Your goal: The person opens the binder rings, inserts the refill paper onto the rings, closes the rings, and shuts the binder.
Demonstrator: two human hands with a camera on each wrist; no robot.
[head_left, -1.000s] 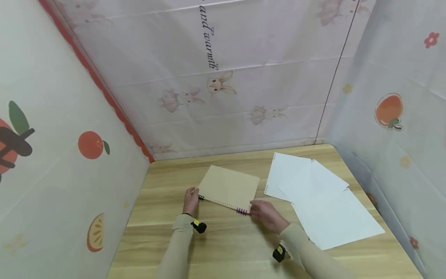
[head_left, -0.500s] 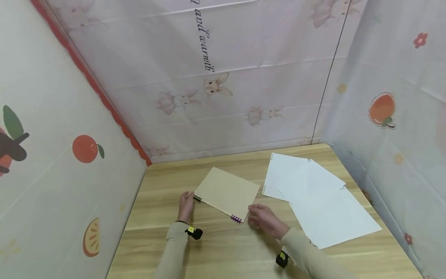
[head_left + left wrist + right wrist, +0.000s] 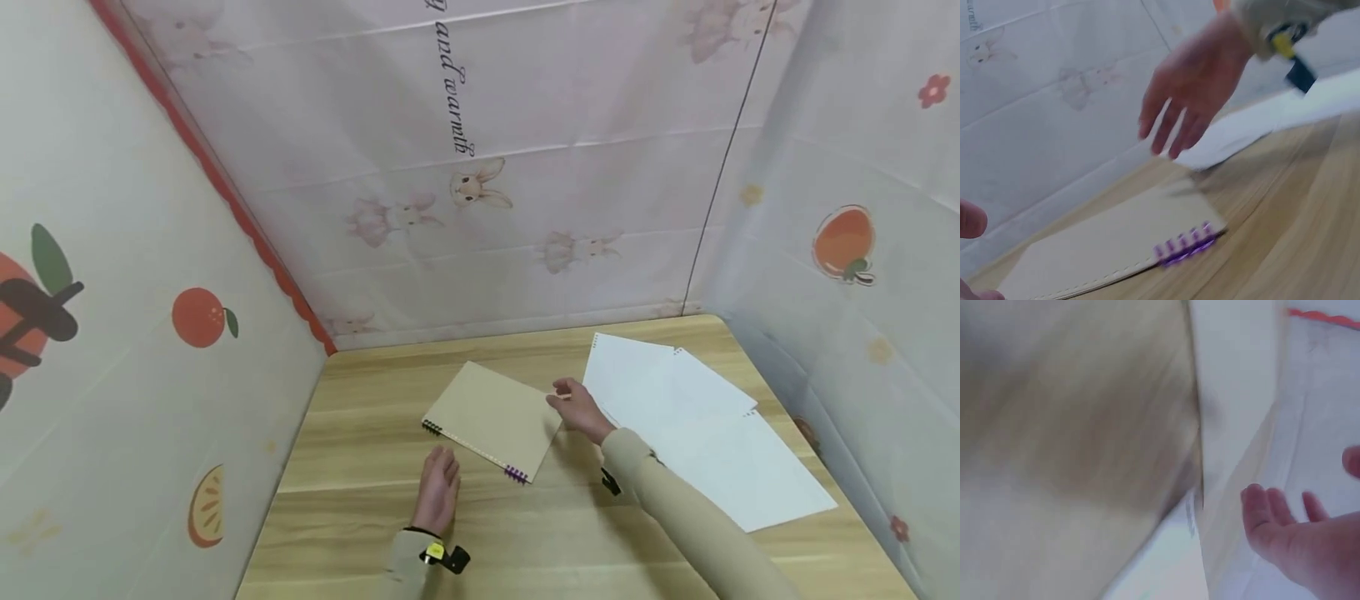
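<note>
A tan-covered notebook (image 3: 495,417) lies flat on the wooden table, its punched edge toward the person. Black binding rings (image 3: 431,427) sit at that edge's left end and purple rings (image 3: 517,474) at its right end. My left hand (image 3: 438,492) is just in front of the punched edge, fingers fairly straight, holding nothing. Over the notebook's right corner hovers my right hand (image 3: 581,410), fingers loosely bent and gripping nothing. In the left wrist view the right hand (image 3: 1194,94) hangs above the cover, apart from it.
Several loose white punched sheets (image 3: 705,425) overlap on the right side of the wooden table (image 3: 345,500). Printed cloth walls (image 3: 480,275) rise behind the table and along both sides.
Both hands have let go of the notebook. The left hand has drawn back toward the person, and the right has lifted and moved farther back. The notebook has turned slightly and settled flat.
</note>
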